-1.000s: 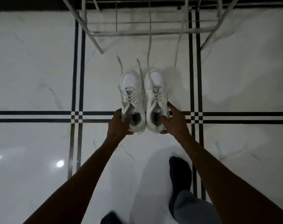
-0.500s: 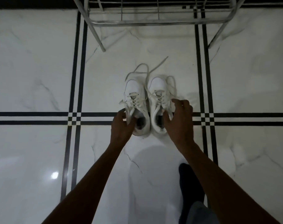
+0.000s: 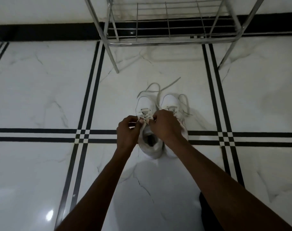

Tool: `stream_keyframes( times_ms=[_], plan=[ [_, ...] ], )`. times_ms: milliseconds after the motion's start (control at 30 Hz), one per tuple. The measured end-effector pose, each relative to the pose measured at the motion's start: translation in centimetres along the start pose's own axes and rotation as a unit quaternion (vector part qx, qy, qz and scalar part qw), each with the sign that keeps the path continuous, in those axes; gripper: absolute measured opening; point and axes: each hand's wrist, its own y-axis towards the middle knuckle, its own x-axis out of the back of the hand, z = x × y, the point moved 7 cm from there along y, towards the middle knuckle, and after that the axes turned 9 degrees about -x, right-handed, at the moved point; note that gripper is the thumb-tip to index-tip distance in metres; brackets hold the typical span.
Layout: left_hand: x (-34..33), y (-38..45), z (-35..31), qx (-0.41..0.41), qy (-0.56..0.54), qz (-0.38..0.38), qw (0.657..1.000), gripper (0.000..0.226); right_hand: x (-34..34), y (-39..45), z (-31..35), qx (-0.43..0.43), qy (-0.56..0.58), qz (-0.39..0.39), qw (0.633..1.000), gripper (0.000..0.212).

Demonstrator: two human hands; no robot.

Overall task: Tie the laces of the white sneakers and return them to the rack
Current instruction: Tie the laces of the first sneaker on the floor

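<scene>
Sneakers sit side by side on the marble floor (image 3: 41, 100), toes toward the metal rack (image 3: 168, 42), which stands just beyond them. Your left hand (image 3: 127, 133) and right hand (image 3: 166, 126) are both over the left sneaker (image 3: 147, 114), each grip narrowed to a pinch on its lace near the top eyelets. The right sneaker (image 3: 171, 101) lies partly under your right wrist, its laces (image 3: 185, 105) loose and draped over the side. One long lace end (image 3: 154, 87) loops out past the toes toward the rack.

Judging from this, you are at the very start of the first knot, with nothing tied yet. The main risk is crossing the wrong strands: the loose ends of both shoes lie tangled close together in front of the toes, so you could draw in a strand from the neighbouring shoe. Pulling hard could also slide the light shoe across the glossy floor, since neither hand pins it down. Dim light makes white lace on white leather hard to read, so check each strand before tightening.
</scene>
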Motion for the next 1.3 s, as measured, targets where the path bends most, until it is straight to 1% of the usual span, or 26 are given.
stream_keyframes(
  times_ms=[67, 133, 200, 267, 333, 433, 500, 533, 600, 667, 767, 800, 900, 1033, 1133, 1200, 1300],
  plan=[
    [0.3, 0.7, 0.1, -0.049, 0.039, -0.005, 0.998, 0.014, -0.7, 0.5, 0.4, -0.006, 0.03, 0.004, 1.0, 0.012],
    [0.4, 1.7, 0.1, -0.086, 0.069, -0.017, 0.994, 0.011, -1.0, 1.4, 0.3, -0.003, 0.079, 0.009, 0.997, 0.012],
    [0.1, 2.6, 0.3, -0.109, 0.076, -0.022, 0.991, 0.013, -1.0, 2.2, -0.1, 0.005, 0.129, 0.011, 0.992, 0.013],
    [-0.5, 3.0, 0.3, -0.122, 0.072, -0.018, 0.99, 0.015, -0.7, 2.6, -0.5, 0.002, 0.156, 0.01, 0.988, 0.012],
    [-0.8, 2.9, 0.5, -0.13, 0.063, -0.014, 0.989, 0.014, -0.7, 2.3, -0.6, 0.004, 0.154, 0.014, 0.988, 0.012],
    [-0.1, 2.4, 0.7, -0.126, 0.052, -0.034, 0.99, 0.008, -0.9, 1.6, 0.0, 0.006, 0.145, 0.027, 0.989, 0.018],
    [1.0, 2.0, 0.2, -0.119, 0.038, -0.056, 0.991, 0.004, -0.6, 0.9, 0.8, 0.005, 0.145, 0.042, 0.988, 0.026],
    [1.3, 2.0, -0.1, -0.117, 0.034, -0.062, 0.991, 0.006, -0.3, 0.7, 1.3, 0.011, 0.141, 0.042, 0.989, 0.031],
    [1.8, 1.9, -0.7, -0.117, 0.028, -0.064, 0.991, 0.013, 0.3, 0.4, 2.3, 0.027, 0.123, 0.027, 0.992, 0.03],
    [2.1, 1.8, -1.0, -0.118, 0.029, -0.07, 0.99, 0.017, 0.5, 0.4, 2.4, 0.021, 0.118, 0.006, 0.993, 0.029],
    [2.7, 1.7, -0.9, -0.135, 0.044, -0.083, 0.986, 0.016, 0.4, 0.3, 2.4, -0.006, 0.124, -0.027, 0.992, 0.045],
    [2.8, 1.6, -0.8, -0.14, 0.04, -0.087, 0.986, 0.015, 0.3, 0.3, 2.6, -0.007, 0.118, -0.029, 0.993, 0.045],
    [2.9, 1.1, -0.9, -0.15, 0.031, -0.092, 0.984, 0.013, 0.1, 0.3, 3.1, -0.003, 0.08, -0.017, 0.997, 0.038],
    [2.3, 1.3, -0.5, -0.139, 0.021, -0.081, 0.987, 0.021, -0.7, 1.3, 2.7, -0.016, 0.074, 0.006, 0.997, 0.023],
    [2.2, 1.4, -0.2, -0.139, 0.039, -0.083, 0.986, 0.029, -1.4, 1.2, 2.8, -0.011, 0.111, 0.037, 0.993, 0.013],
    [2.3, 1.5, -0.4, -0.133, 0.067, -0.095, 0.984, 0.029, -1.0, 0.8, 2.8, -0.004, 0.149, 0.028, 0.988, 0.014],
    [2.6, 1.6, -1.0, -0.123, 0.126, -0.112, 0.978, 0.025, -0.7, 0.5, 2.5, 0.015, 0.188, 0.008, 0.982, 0.005]
  ],
)
